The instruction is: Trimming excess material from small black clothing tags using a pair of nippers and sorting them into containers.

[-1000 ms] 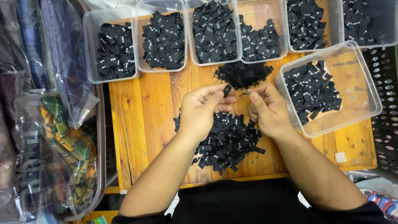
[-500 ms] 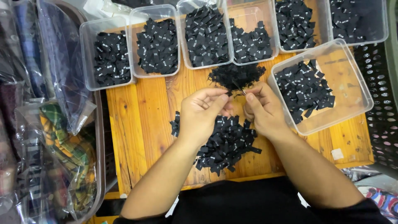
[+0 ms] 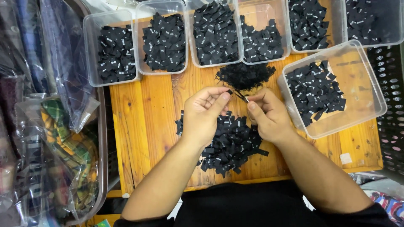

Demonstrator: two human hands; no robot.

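Hands meet above the wooden slatted table [image 3: 143, 126]: the left hand [image 3: 206, 115] and right hand [image 3: 267, 115] each pinch one end of a small black fabric label [image 3: 238, 96], its long axis running slantwise between their fingertips, equally near both, over the loose pile of black labels [image 3: 229, 145].

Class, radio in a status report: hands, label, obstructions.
Left hand and right hand pinch one small black label between fingertips. Loose label pile lies beneath. Nothing blocks the hands.

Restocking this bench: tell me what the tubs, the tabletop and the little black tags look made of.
Tubs: clear, glossy plastic, apparently; the wood shows through.
Tabletop: varnished wood planks, orange with visible grain.
Black tags: probably woven fabric, matte and folded; the one both hands pinch looks thin.
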